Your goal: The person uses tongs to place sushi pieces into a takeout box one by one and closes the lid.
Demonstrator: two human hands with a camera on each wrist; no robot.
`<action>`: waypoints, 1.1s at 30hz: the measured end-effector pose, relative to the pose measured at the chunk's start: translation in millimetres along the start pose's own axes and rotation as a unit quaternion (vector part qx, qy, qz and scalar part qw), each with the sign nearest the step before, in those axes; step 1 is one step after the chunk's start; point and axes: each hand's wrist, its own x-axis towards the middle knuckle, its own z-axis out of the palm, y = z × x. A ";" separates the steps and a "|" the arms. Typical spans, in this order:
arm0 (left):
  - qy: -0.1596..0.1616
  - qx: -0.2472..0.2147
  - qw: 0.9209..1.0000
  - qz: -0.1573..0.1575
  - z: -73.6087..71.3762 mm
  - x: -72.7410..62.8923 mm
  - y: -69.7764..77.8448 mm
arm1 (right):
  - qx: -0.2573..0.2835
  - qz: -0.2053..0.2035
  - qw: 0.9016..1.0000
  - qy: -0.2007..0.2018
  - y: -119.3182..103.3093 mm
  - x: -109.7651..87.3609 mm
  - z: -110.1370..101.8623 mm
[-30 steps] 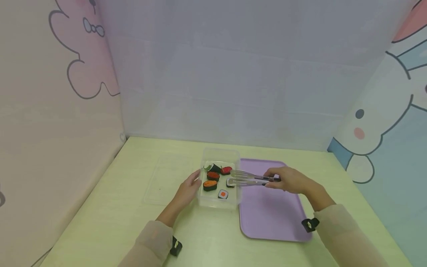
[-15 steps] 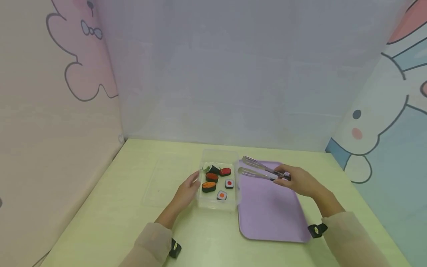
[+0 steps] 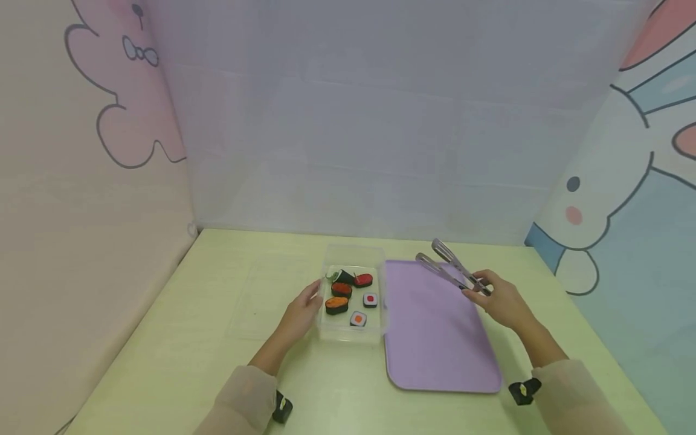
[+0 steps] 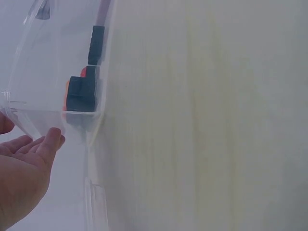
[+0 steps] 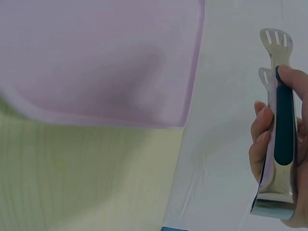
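Observation:
My left hand [image 3: 300, 314] rests its extended fingers against the left side of a clear plastic box [image 3: 350, 335]. Inside lie toy sushi pieces: an orange-topped one [image 3: 337, 306], a red-topped one [image 3: 342, 290], a bright red one [image 3: 364, 280], a dark cone-shaped hand roll [image 3: 342, 277], and two white-edged rolls, one red-centred [image 3: 370, 299], one orange-centred [image 3: 358, 319]. Raised over the back right of a purple tray [image 3: 435, 350], my right hand [image 3: 502, 300] grips metal serving tongs [image 5: 285, 125] with dark handle pads. The tongs' slotted tips are spread, with nothing between them.
Flat on the pale table [image 3: 179, 362], left of the box, lies a clear lid [image 3: 266, 296]. The purple tray stands right beside the box. Cartoon-printed sheets [image 3: 609, 187] enclose the table at the back and both sides.
The tongs have left the box, leaving the red-centred roll there, and moved right and up over the tray; their tips have spread wider. My left hand stays at the box.

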 end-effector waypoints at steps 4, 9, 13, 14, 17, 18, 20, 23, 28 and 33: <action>-0.001 -0.003 1.000 -0.003 0.5 0.5 -0.2 | 0.018 0.040 0.999 0.007 5.4 -4.9 -0.5; -0.003 -0.002 1.000 -0.006 0.6 0.9 -1.3 | 0.046 0.099 0.994 0.016 15.4 -10.6 1.1; -0.005 -0.002 1.000 -0.007 0.4 1.6 -3.0 | 0.062 0.138 0.988 0.022 25.0 -13.9 2.0; -0.005 -0.002 1.000 -0.006 0.4 1.8 -3.4 | 0.065 0.145 0.987 0.023 27.5 -14.5 2.0; -0.004 -0.003 1.000 -0.005 0.4 2.2 -3.9 | 0.081 0.167 0.982 0.024 34.2 -16.6 2.7; -0.004 -0.003 1.000 -0.005 0.4 2.2 -3.8 | 0.088 0.175 0.980 0.024 36.2 -17.3 3.0; -0.004 -0.004 1.000 -0.006 0.3 2.2 -3.6 | 0.101 0.189 0.976 0.026 40.3 -18.1 3.9; -0.007 -0.007 1.000 -0.010 0.2 1.9 -2.9 | 0.123 0.205 0.971 0.023 46.4 -19.5 5.5; -0.007 -0.007 1.000 -0.011 0.1 1.7 -2.1 | 0.152 0.225 0.962 0.013 56.0 -21.7 9.1; -0.006 -0.005 1.000 -0.010 0.0 2.3 -2.7 | 0.158 0.241 0.958 0.010 62.4 -23.4 12.4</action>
